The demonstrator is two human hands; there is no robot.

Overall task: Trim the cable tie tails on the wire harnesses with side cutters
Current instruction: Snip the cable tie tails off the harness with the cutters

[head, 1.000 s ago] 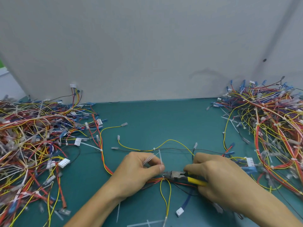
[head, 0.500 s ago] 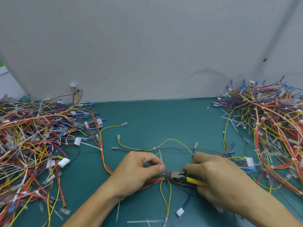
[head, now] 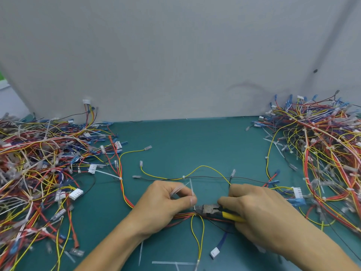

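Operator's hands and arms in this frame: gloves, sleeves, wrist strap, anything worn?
Nothing worn that shows. The left hand and right hand are bare: no gloves, rings or tape. The left forearm and right forearm are bare down to the frame's bottom edge, with no sleeve, watch or wrist strap in view.
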